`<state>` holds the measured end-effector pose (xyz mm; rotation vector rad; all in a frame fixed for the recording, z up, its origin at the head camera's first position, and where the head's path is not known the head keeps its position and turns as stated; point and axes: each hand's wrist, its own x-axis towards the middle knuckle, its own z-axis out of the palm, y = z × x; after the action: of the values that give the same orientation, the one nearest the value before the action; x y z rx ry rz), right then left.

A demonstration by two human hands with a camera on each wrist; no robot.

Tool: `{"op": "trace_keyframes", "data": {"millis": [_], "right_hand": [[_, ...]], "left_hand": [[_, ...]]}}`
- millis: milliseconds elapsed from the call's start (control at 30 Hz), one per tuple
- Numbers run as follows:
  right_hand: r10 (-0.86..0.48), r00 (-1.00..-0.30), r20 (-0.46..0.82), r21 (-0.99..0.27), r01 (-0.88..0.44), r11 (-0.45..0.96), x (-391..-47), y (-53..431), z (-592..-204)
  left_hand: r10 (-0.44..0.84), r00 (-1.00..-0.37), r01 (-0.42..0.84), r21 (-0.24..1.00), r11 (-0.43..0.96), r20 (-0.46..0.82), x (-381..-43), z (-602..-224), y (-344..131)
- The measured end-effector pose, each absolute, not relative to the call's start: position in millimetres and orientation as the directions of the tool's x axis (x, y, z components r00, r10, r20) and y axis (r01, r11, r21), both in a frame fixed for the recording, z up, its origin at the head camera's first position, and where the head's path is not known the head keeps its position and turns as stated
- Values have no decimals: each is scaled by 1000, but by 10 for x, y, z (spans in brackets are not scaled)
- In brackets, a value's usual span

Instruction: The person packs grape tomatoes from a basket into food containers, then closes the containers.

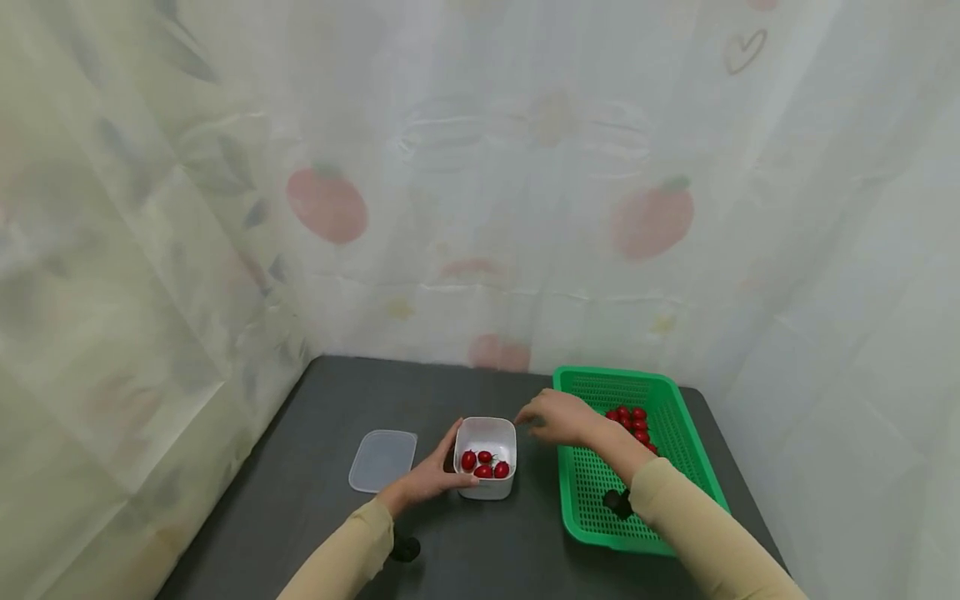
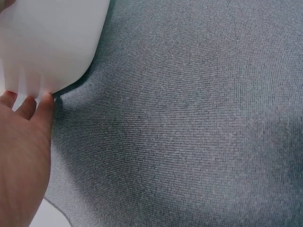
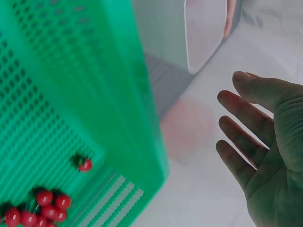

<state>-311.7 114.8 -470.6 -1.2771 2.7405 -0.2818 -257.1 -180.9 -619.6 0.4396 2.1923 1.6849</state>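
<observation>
A white plastic container [image 1: 486, 488] with several cherry tomatoes [image 1: 483, 472] inside stands on the dark table. My left hand [image 1: 429, 480] holds it at the left, thumb along the near side and fingers on the left wall. In the left wrist view, fingertips [image 2: 46, 101] press against the container's translucent wall [image 2: 57, 42]. My right hand [image 1: 558, 416] is in the air between the container and a green basket [image 1: 600, 546], over the basket's left rim. Seen from the right wrist, its fingers [image 3: 244, 142] are loosely spread, with nothing held.
More cherry tomatoes [image 3: 45, 208] lie in the far part of the green basket. A translucent lid [image 1: 383, 461] rests flat on the table, left of the container. Printed curtains [image 1: 480, 208] hang behind and along both sides of the table.
</observation>
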Motion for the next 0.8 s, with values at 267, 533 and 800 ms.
{"op": "trace_keyframes", "data": {"millis": [267,533,800], "right_hand": [[-683,-731,-12,-266,-656,707,-3121,1792,-4570],[-610,-792,-14,-286,-582,761,-3172,2310,-4615],[-561,-825,-61,-285,-525,802,-3253,2556,-4724]], "left_hand": [[447,-892,44,967,250,-75,-2579,-6208,-1808],[455,-889,58,970,237,-58,-2606,-6243,-1834],[448,-892,45,971,235,-67,-2593,-6211,-1832]]}}
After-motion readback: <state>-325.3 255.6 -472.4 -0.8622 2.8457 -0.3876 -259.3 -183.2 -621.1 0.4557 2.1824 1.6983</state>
